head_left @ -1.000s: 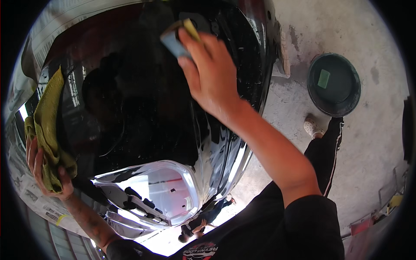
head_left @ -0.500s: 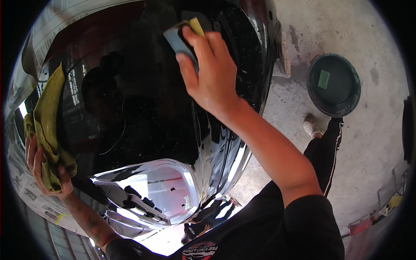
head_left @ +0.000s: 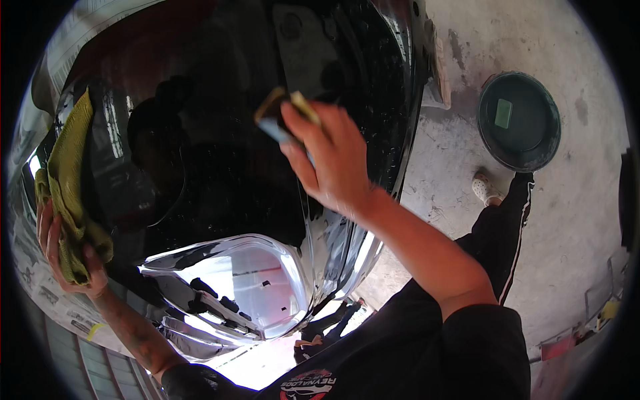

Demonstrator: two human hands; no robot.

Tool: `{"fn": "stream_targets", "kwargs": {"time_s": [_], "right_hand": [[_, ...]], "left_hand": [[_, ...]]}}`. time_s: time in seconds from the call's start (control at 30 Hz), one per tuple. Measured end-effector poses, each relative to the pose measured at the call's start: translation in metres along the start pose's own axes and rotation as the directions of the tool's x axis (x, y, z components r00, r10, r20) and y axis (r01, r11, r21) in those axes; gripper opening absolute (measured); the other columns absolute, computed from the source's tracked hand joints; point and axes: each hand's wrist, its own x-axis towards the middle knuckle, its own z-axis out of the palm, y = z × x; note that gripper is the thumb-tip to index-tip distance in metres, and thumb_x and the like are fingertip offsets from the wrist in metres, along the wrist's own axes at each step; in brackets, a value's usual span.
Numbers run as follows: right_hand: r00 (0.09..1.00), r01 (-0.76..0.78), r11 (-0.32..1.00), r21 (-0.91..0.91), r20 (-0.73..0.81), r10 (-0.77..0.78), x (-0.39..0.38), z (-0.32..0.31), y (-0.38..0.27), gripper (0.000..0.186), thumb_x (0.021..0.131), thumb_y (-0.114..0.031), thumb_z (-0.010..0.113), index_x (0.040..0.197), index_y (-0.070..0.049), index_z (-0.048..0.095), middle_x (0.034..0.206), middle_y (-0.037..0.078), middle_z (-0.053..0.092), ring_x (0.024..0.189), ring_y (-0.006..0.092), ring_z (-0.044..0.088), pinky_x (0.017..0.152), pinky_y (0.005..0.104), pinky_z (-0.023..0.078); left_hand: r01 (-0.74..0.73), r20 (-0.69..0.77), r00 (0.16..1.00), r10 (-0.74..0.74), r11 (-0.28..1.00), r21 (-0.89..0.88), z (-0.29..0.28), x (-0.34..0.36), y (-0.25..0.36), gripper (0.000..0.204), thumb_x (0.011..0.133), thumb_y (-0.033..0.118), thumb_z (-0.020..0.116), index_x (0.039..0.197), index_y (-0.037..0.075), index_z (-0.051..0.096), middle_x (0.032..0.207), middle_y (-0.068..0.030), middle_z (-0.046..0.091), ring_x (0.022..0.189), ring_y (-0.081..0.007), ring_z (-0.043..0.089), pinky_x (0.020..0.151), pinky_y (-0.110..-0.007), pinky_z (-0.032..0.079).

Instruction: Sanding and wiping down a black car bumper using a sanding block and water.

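My right hand (head_left: 330, 157) grips a small blue-grey, brown and yellow block (head_left: 273, 117), slightly blurred, on a glossy black car panel (head_left: 227, 173) speckled with droplets. At the far left my left hand (head_left: 63, 250) holds a folded olive-green cloth (head_left: 70, 170) against the panel's edge, its upper end lying flat along the paint. Below my right hand a clear, shiny lamp (head_left: 230, 280) is set into the bodywork. My fingers partly hide the block's underside and the cloth's lower end.
Masking newspaper (head_left: 47, 300) covers the left side. On the concrete floor (head_left: 567, 233) at right stands a dark round basin (head_left: 527, 143) with a green rectangular pad (head_left: 503, 113), beside my leg and light clog (head_left: 483, 187). Another person (head_left: 320, 333) in dark clothes shows beyond the car at the bottom.
My right hand and the block have come down the panel toward me. My left hand keeps hold of the cloth. The whole view has shifted slightly.
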Motion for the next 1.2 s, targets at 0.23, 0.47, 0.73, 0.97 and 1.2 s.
{"fn": "stream_targets", "kwargs": {"time_s": [0.23,0.47,0.73,0.97,1.2], "right_hand": [[0.999,-0.017,0.999,-0.044,-0.028,0.016,0.005,-0.002,0.005,0.052,0.081,-0.012,0.080,0.131,-0.012,0.063,0.113,0.008,0.060,0.094,0.0270,0.061,0.077,0.0410,0.050],[0.995,0.041,0.997,-0.065,-0.089,-0.047,0.030,0.003,0.016,0.048,0.083,-0.013,0.077,0.129,-0.013,0.065,0.114,0.008,0.060,0.093,0.0284,0.059,0.076,0.0415,0.048],[0.998,-0.022,0.999,0.033,0.056,0.020,-0.072,-0.007,-0.003,0.054,0.082,-0.015,0.079,0.133,-0.013,0.063,0.122,0.012,0.060,0.095,0.0290,0.059,0.078,0.0413,0.047],[0.996,-0.077,0.996,0.036,0.038,0.075,-0.044,-0.002,-0.006,0.051,0.082,-0.012,0.078,0.132,-0.011,0.064,0.126,0.012,0.061,0.100,0.0296,0.059,0.081,0.0410,0.046],[0.999,0.018,0.994,-0.105,0.042,-0.014,-0.027,0.001,0.007,0.051,0.083,-0.013,0.077,0.133,-0.016,0.065,0.131,0.008,0.060,0.103,0.0271,0.057,0.084,0.0390,0.044]], "left_hand": [[-0.010,0.000,1.000,0.010,1.000,-0.010,0.000,-0.001,-0.006,0.052,0.097,0.028,0.063,0.134,-0.008,0.056,0.136,-0.0300,0.060,0.130,-0.0480,0.056,0.112,-0.059,0.040],[0.015,-0.027,1.000,-0.016,0.999,-0.035,0.002,-0.001,-0.007,0.055,0.097,0.032,0.065,0.132,-0.011,0.057,0.135,-0.0318,0.060,0.127,-0.0475,0.058,0.110,-0.057,0.044],[0.008,-0.029,1.000,-0.009,1.000,-0.029,0.002,0.002,-0.005,0.054,0.098,0.031,0.063,0.131,-0.011,0.057,0.135,-0.0325,0.060,0.126,-0.0475,0.058,0.109,-0.056,0.045],[0.011,-0.042,0.999,-0.013,0.999,-0.044,0.002,-0.001,-0.006,0.053,0.098,0.030,0.064,0.132,-0.011,0.056,0.136,-0.0327,0.059,0.127,-0.0472,0.058,0.109,-0.056,0.045],[0.031,-0.049,0.998,-0.034,0.998,-0.054,0.002,-0.003,-0.005,0.053,0.099,0.029,0.064,0.133,-0.011,0.055,0.136,-0.0330,0.059,0.128,-0.0474,0.058,0.110,-0.056,0.044]]}}
